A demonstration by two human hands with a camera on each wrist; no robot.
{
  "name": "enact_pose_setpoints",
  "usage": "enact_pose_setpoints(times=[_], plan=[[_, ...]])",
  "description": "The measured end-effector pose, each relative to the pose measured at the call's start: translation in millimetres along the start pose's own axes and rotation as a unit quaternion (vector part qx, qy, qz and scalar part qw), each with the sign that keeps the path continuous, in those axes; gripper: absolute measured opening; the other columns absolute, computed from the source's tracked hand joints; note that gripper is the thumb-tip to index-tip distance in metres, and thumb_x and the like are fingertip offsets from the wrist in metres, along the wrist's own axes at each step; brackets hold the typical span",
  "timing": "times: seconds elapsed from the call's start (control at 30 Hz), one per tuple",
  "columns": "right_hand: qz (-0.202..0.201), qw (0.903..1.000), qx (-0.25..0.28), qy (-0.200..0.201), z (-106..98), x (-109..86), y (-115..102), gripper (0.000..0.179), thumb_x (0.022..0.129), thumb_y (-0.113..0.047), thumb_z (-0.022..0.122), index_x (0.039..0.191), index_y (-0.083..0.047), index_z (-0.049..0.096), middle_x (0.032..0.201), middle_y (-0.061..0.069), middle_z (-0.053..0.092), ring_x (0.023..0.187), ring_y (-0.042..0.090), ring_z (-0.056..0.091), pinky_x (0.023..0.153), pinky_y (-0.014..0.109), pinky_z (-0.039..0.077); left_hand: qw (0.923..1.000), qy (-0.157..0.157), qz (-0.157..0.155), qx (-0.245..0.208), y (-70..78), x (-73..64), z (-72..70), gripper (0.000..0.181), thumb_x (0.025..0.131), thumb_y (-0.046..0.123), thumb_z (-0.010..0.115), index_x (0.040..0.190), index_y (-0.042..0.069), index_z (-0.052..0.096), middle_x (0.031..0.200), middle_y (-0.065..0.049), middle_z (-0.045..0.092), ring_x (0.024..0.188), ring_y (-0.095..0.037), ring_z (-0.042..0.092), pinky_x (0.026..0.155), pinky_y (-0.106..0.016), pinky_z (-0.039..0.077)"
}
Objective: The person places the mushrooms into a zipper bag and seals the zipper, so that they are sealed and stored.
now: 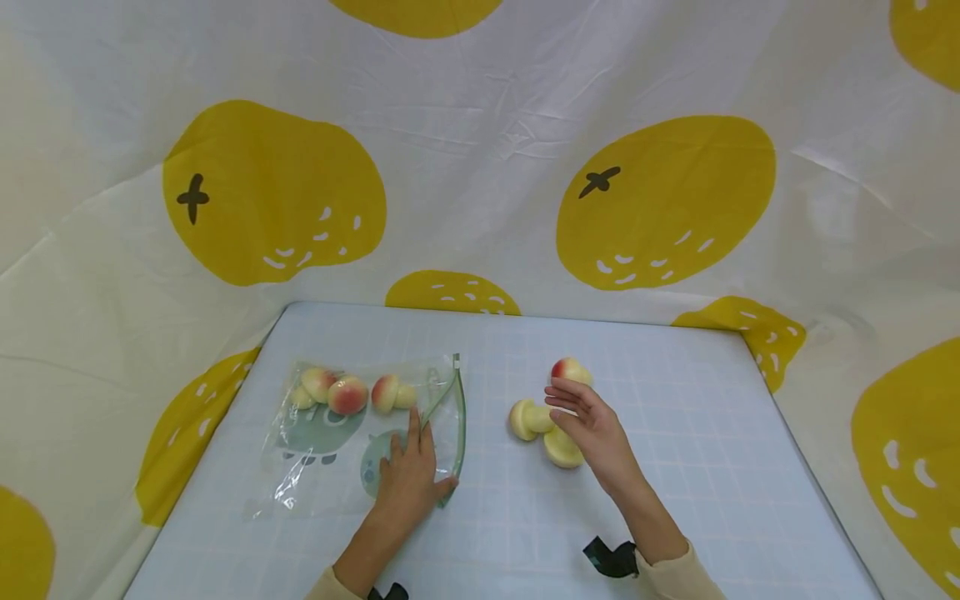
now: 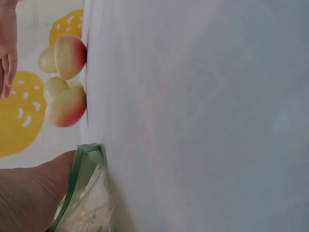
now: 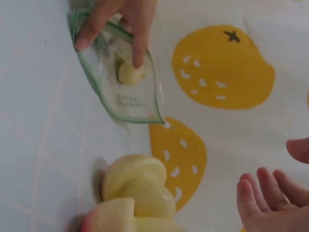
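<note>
A clear zip bag (image 1: 330, 492) with green animal prints and a green zip edge lies on the table's left half, its mouth gaping toward the right. Inside are toy mushrooms with red-and-cream caps, one mushroom (image 1: 385, 393) nearest the mouth. My left hand (image 1: 408, 479) rests at the mouth with fingers spread, thumb on the near edge and a straight finger at the upper edge. Right of the bag lie three more toy mushrooms, among them a cream mushroom (image 1: 523, 419) and a red-capped mushroom (image 3: 140, 186). My right hand (image 1: 592, 425) hovers over them, empty, fingers loosely extended.
A pale table (image 1: 712, 467) with a faint grid carries everything. Behind and beside it hangs a white cloth (image 1: 465, 208) printed with large yellow fruit. Black straps (image 1: 611, 557) show at both wrists, by the cream sleeves.
</note>
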State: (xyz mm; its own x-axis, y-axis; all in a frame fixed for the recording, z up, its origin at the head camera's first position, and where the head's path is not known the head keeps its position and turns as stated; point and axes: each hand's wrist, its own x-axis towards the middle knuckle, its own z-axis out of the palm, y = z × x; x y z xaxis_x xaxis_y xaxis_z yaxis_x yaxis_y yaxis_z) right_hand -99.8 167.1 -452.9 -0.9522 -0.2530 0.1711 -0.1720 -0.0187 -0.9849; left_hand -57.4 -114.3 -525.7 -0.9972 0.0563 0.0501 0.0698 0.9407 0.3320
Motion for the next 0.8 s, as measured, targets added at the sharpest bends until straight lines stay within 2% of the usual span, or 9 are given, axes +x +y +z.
enact_pose_setpoints(times=[0.27,0.47,0.53,0.8], plan=[[0.013,0.9983,-0.046,0.035,-21,-4.9,8,0.043,0.097,-0.006,0.066,0.137,0.001,0.053,0.131,0.017,0.058,0.120,0.032,0.057,0.097,0.026,0.048,1.0000,-0.008,-0.003,-0.001,-0.2,-0.1,-0.1,0.104,0.073,0.043,0.089,0.145,-0.011,0.038,0.161,-0.028,0.018,0.126,-0.060,0.041,0.084,-0.073,0.044],[0.049,0.9952,-0.067,0.052,-32,-7.2,18,0.043,0.096,-0.007,0.067,0.137,-0.001,0.054,0.131,0.017,0.058,0.122,0.039,0.054,0.093,0.024,0.049,0.9999,-0.010,-0.002,-0.005,-0.1,-0.3,-0.9,0.104,0.073,0.043,0.089,0.145,-0.011,0.038,0.161,-0.028,0.018,0.126,-0.060,0.041,0.084,-0.073,0.044],[0.063,0.9937,-0.075,0.055,-34,-7.7,20,0.043,0.096,-0.007,0.068,0.136,-0.001,0.055,0.131,0.017,0.058,0.123,0.043,0.052,0.093,0.023,0.049,0.9999,-0.010,-0.002,-0.008,0.0,-0.6,-0.9,0.104,0.073,0.042,0.089,0.145,-0.011,0.038,0.161,-0.028,0.018,0.126,-0.061,0.041,0.084,-0.074,0.043],[0.115,0.9861,-0.111,0.045,-37,-11.7,28,0.046,0.093,-0.012,0.072,0.135,0.001,0.056,0.137,0.023,0.054,0.122,0.035,0.055,0.091,0.022,0.048,0.9998,-0.014,-0.007,-0.015,-0.5,0.3,-0.6,0.105,0.073,0.041,0.090,0.146,-0.012,0.037,0.161,-0.028,0.017,0.127,-0.061,0.040,0.085,-0.074,0.042]])
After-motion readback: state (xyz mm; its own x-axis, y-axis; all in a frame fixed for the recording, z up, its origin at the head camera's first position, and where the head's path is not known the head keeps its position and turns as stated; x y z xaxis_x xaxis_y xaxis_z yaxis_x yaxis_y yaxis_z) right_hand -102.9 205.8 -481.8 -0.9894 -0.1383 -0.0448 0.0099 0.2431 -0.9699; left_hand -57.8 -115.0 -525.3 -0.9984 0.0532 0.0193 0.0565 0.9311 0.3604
